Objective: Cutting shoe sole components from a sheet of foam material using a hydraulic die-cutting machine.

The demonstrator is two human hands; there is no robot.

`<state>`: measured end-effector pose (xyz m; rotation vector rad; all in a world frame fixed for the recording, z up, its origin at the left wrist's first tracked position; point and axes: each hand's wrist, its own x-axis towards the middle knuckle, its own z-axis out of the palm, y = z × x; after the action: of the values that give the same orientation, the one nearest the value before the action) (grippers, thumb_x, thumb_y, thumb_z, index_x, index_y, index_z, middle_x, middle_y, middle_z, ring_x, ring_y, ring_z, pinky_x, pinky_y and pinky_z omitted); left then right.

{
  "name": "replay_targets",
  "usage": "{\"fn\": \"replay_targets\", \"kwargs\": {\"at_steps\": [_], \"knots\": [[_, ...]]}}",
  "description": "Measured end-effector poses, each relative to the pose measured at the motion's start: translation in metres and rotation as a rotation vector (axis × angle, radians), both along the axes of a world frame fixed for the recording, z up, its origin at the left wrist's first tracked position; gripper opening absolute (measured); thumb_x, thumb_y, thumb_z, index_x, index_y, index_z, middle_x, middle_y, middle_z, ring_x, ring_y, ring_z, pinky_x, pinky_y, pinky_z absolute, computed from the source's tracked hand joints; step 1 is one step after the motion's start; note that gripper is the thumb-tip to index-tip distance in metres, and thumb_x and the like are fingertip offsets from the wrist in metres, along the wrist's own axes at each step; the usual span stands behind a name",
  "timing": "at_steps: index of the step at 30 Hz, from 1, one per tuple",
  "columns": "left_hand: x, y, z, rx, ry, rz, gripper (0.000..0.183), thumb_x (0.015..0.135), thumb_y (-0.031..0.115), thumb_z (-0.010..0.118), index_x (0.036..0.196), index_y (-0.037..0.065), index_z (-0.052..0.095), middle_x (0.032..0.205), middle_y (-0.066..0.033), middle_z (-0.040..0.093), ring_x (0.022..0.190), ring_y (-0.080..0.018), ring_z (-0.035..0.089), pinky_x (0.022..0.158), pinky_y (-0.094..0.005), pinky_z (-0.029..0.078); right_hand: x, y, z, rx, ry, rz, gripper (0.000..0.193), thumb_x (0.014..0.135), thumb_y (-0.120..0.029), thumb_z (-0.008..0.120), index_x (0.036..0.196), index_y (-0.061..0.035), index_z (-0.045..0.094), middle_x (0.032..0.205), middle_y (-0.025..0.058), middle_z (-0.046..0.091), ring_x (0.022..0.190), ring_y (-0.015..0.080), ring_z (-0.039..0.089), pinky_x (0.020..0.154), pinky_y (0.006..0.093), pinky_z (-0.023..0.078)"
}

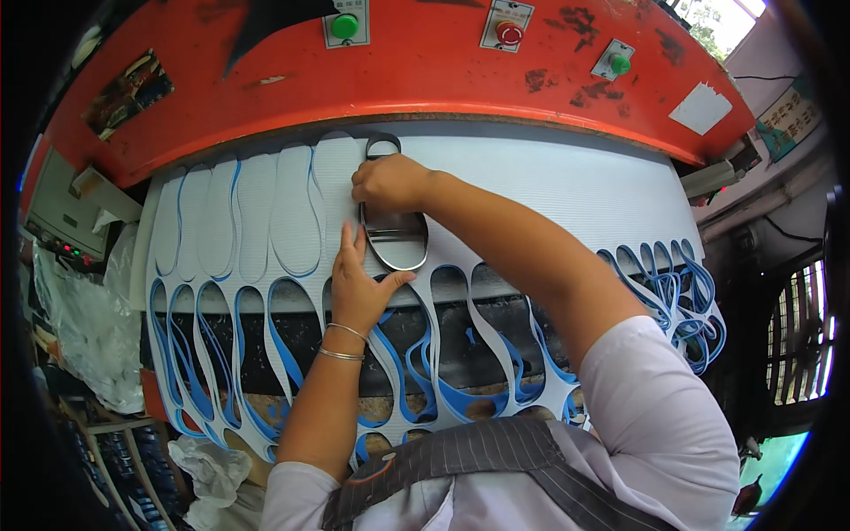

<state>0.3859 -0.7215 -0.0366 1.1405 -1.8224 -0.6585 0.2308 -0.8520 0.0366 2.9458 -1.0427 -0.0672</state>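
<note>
A sole-shaped metal cutting die (409, 265) stands on a white ribbed foam sheet (531, 190), at the end of a row of cut sole shapes (295, 212). My right hand (390, 184) is closed around the die's middle part and hides some of it. My left hand (359, 288) rests at the die's lower left edge, with its fingers stretched up and its thumb out to the side. Below both hands runs a strip of sheet with sole-shaped holes (431, 332), white on top and blue beneath.
An orange machine beam (425, 80) spans the far side, with a green button (344, 26), a red button (509, 33) and another green button (620, 64). Tangled cut-out scrap (691, 310) hangs at the right. Clear plastic film (88, 310) lies at the left beside a control box (75, 203).
</note>
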Motion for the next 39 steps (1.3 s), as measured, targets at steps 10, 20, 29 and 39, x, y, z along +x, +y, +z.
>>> {"fn": "replay_targets", "kwargs": {"at_steps": [10, 20, 29, 39], "knots": [[-0.005, 0.002, 0.045, -0.099, -0.934, -0.073, 0.096, 0.074, 0.072, 0.057, 0.132, -0.004, 0.049, 0.131, -0.0235, 0.054, 0.126, -0.0309, 0.049, 0.111, -0.0496, 0.024, -0.078, 0.035, 0.065, -0.371, -1.264, -0.455, 0.011, 0.086, -0.012, 0.06, 0.094, -0.0038, 0.06, 0.082, 0.0134, 0.063, 0.074, 0.0294, 0.063, 0.066, 0.0361, 0.049], [-0.063, -0.118, 0.015, -0.234, -0.666, 0.052, 0.02, 0.082, 0.028, 0.058, 0.089, 0.013, 0.07, 0.132, -0.0085, 0.054, 0.13, -0.032, 0.041, 0.112, -0.0533, 0.022, -0.121, 0.062, -0.009, 0.266, -0.747, -1.193, 0.02, 0.082, -0.015, 0.058, 0.084, 0.0043, 0.063, 0.075, 0.0249, 0.066, 0.07, 0.0376, 0.067, 0.07, 0.045, 0.053], [-0.061, -0.119, 0.013, -0.109, -0.691, 0.078, 0.048, 0.09, 0.023, 0.044, 0.137, 0.015, 0.05, 0.149, -0.0056, 0.038, 0.143, -0.0249, 0.023, 0.117, -0.0476, 0.016, -0.127, 0.146, -0.028, 0.131, -0.439, -0.551, 0.09, 0.072, -0.052, 0.076, 0.139, -0.0044, 0.04, 0.138, 0.0358, 0.036, 0.132, 0.046, 0.035, 0.107, 0.0472, 0.032], [-0.066, -0.12, 0.014, 0.034, -0.695, 0.004, 0.051, 0.091, 0.026, 0.042, 0.14, 0.016, 0.047, 0.153, -0.0033, 0.033, 0.146, -0.0211, 0.017, 0.118, -0.0456, 0.011, -0.098, 0.146, -0.045, 0.082, -0.506, -0.579, 0.084, 0.06, -0.047, 0.085, 0.125, -0.0058, 0.052, 0.142, 0.0384, 0.031, 0.137, 0.0489, 0.026, 0.11, 0.0503, 0.024]]}}
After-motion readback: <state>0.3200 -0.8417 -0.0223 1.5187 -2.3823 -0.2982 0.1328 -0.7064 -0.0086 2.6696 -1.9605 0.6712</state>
